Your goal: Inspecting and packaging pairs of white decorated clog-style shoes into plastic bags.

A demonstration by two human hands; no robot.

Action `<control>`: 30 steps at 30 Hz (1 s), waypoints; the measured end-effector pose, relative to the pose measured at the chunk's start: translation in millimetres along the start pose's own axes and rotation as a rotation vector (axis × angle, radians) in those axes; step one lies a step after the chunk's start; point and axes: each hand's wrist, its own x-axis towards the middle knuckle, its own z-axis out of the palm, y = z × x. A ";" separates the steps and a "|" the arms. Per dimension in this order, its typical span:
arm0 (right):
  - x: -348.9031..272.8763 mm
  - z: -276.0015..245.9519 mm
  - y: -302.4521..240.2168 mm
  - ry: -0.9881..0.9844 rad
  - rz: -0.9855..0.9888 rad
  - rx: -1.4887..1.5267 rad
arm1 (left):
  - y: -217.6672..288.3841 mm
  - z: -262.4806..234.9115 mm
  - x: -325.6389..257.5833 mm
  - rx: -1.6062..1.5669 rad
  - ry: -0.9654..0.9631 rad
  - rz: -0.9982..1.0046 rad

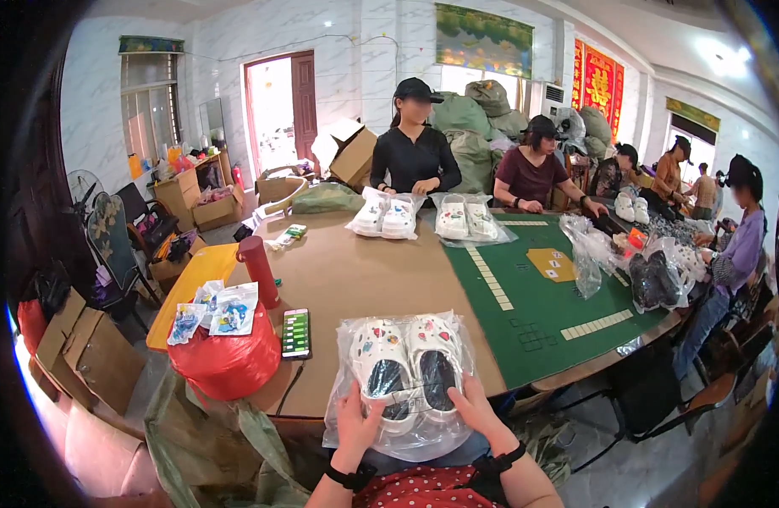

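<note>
A pair of white clogs (pixel 409 351) with small colourful charms and dark insoles lies inside a clear plastic bag (pixel 338 427) at the table's near edge. My left hand (pixel 354 421) grips the bag's left side, with the thumb on top by the heel. Around the right side is my right hand (pixel 481 408), its thumb also on top of the plastic. The undersides of both hands' grips are hidden below the bag. To the left lies a phone (pixel 296 333) with a cable running toward the near edge.
A red plastic-wrapped bundle (pixel 228 364) carries small packets (pixel 234 309), beside a red flask (pixel 258 271). Across the brown table (pixel 364 279), two more bagged clog pairs (pixel 382 213) lie before a co-worker. A green mat (pixel 533 339) and plastic bags (pixel 660 275) occupy the right.
</note>
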 end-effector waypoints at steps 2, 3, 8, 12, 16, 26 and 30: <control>-1.3 -1.0 -3.8 0.004 0.001 0.002 | 0.4 0.7 -0.2 0.003 0.000 -0.015; -1.7 -2.3 -5.0 0.010 0.001 0.006 | -0.7 2.7 1.0 -0.005 0.012 -0.004; -2.1 3.3 -1.0 0.056 0.026 -0.025 | -7.3 3.5 2.2 0.008 0.005 -0.007; -1.4 -0.1 -9.2 0.044 0.022 -0.031 | -9.7 5.9 4.5 -0.004 0.040 0.056; 1.4 2.8 1.0 0.053 0.023 -0.071 | 1.5 -1.1 2.1 0.002 0.022 -0.028; -1.8 -3.0 27.6 -0.041 0.135 0.051 | 1.8 6.3 -1.6 -0.002 0.045 -0.016; 1.2 -3.3 21.8 -0.019 0.202 0.085 | -3.4 10.8 0.5 -0.016 0.086 0.018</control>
